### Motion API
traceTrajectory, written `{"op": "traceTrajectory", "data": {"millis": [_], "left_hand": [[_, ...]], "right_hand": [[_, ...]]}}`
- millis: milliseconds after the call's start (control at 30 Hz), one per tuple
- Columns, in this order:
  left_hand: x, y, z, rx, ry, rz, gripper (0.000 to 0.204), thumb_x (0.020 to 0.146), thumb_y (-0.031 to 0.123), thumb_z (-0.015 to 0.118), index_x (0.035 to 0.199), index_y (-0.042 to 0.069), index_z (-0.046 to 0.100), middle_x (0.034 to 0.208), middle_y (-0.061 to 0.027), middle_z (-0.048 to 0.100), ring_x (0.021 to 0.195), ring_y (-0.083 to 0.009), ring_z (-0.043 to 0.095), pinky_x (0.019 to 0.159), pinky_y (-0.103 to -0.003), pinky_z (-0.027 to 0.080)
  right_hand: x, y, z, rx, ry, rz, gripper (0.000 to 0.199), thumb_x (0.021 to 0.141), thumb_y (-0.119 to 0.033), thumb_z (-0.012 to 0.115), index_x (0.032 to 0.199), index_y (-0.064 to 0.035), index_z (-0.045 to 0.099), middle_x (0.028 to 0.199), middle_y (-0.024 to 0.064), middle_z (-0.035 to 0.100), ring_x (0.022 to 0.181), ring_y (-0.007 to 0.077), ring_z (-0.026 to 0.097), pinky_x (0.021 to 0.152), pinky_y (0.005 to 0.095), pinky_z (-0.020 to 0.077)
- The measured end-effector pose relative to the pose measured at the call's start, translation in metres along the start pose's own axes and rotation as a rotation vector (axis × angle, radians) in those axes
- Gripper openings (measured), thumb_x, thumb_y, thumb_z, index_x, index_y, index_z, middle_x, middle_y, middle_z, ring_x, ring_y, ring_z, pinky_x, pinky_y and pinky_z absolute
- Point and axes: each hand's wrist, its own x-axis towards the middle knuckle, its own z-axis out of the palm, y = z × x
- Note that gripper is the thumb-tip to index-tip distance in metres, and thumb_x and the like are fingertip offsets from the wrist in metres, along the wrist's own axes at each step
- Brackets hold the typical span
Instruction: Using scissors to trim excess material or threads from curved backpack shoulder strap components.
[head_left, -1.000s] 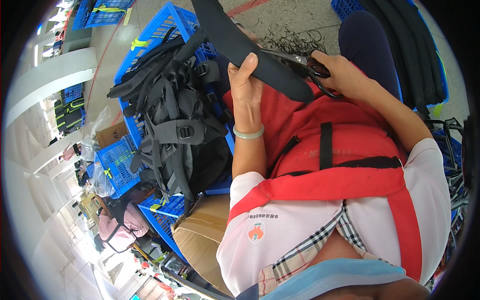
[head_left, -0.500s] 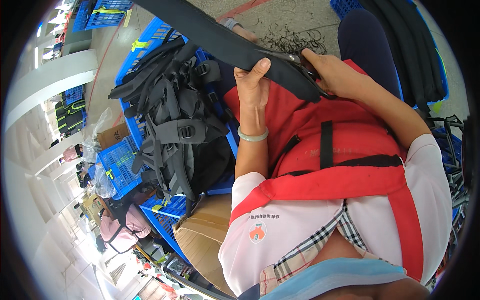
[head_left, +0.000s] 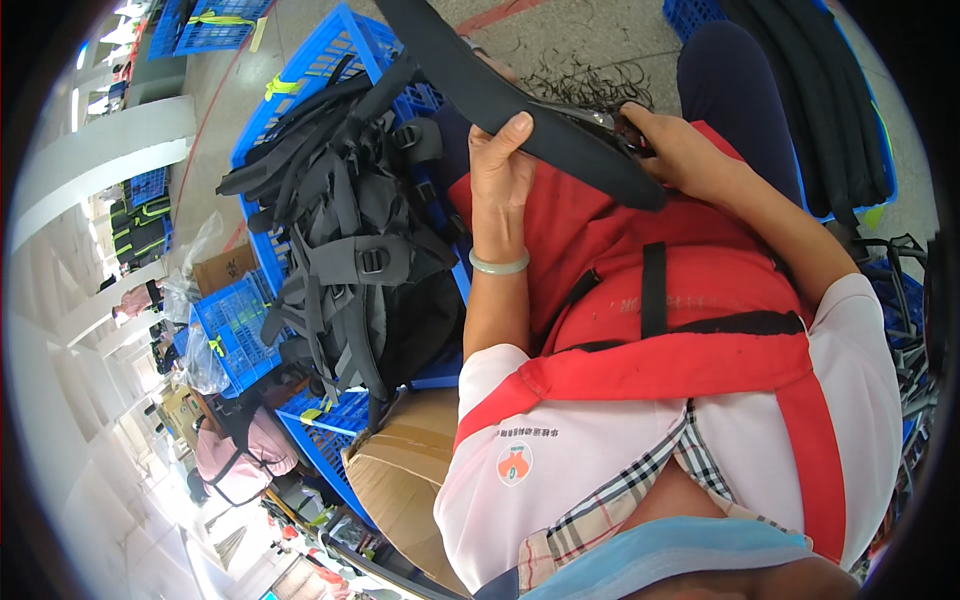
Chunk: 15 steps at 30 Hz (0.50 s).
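Note:
A long padded black strap (head_left: 585,155) slants across my lap, its rounded end lying over the red apron (head_left: 640,285). My left hand (head_left: 500,170) is closed around the strap's near edge, thumb on top. In my right hand (head_left: 695,160) are scissors (head_left: 628,132) with dark handles, the fingers wrapped through them. The blades run along the strap's far edge and are partly hidden by it. Whether they touch the edge I cannot tell.
Left of me a blue crate (head_left: 345,28) is heaped with black buckled straps (head_left: 370,260). Thin black trimmings (head_left: 590,85) lie on the floor ahead. Long black padded pieces (head_left: 800,100) fill another crate at the right. A cardboard box (head_left: 405,480) stands by my left side.
The strap has shifted right and toward me, its far part swinging to a steeper slant. My right hand and the scissors have moved slightly right; my left hand still grips the strap.

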Motion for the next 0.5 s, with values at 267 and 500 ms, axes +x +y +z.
{"op": "traceTrajectory", "data": {"millis": [267,500], "left_hand": [[-0.009,-0.003,0.009,0.074,0.022,0.032,0.031,0.078,-0.009,0.068,0.106,0.003,0.063,0.091,-0.0055,0.066,0.08,-0.0172,0.066,0.076,-0.031,0.055],[-0.014,-0.01,0.006,0.009,0.062,0.005,0.027,0.079,-0.004,0.07,0.104,0.002,0.062,0.093,-0.0086,0.067,0.083,-0.0207,0.066,0.077,-0.034,0.055]], "right_hand": [[0.002,-0.004,0.007,0.005,0.035,-0.068,0.059,0.075,-0.01,0.068,0.123,-0.0003,0.035,0.091,0.0273,0.059,0.091,0.0463,0.057,0.074,0.0477,0.0455],[0.002,0.001,0.008,-0.022,0.018,-0.002,0.038,0.08,-0.016,0.067,0.107,-0.0001,0.047,0.079,0.0232,0.062,0.078,0.0411,0.061,0.066,0.0456,0.048]]}}
